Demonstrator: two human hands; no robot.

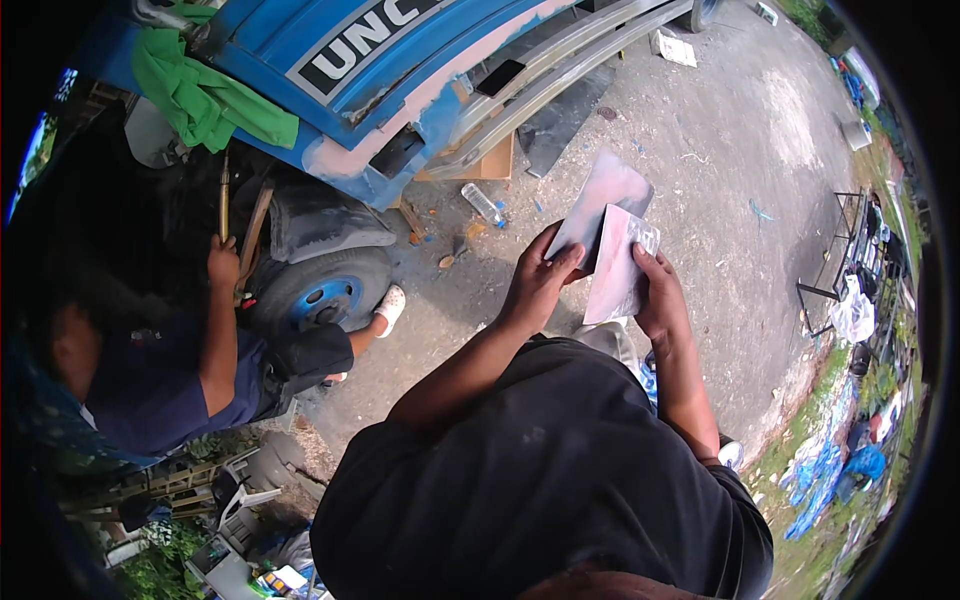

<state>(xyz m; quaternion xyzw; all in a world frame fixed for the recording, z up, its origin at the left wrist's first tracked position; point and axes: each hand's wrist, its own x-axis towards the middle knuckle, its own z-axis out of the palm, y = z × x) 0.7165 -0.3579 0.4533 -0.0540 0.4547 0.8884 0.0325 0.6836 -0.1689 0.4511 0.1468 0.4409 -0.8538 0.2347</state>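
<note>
My left hand [540, 285] is closed on a thin flat grey plate [612, 190] with pale pinkish smears. My right hand [660, 295] grips a second flat plate [617, 268], pinkish-white with a shiny patch by its upper corner. This one overlaps the front of the grey plate. Both thumbs press on the plates' faces, and the other fingers are mostly hidden behind. What the plates are made of I cannot make out. The hands are in front of my chest, above the ground.
A blue truck body [270, 50] with pink filler patches stands ahead to the left, above a wheel [325, 300]. A phone [501, 77] lies on it. Another person [180, 380] at left holds a brass-coloured rod [223, 195]. A bottle [482, 203] and a metal frame [835, 265] are on the ground.
</note>
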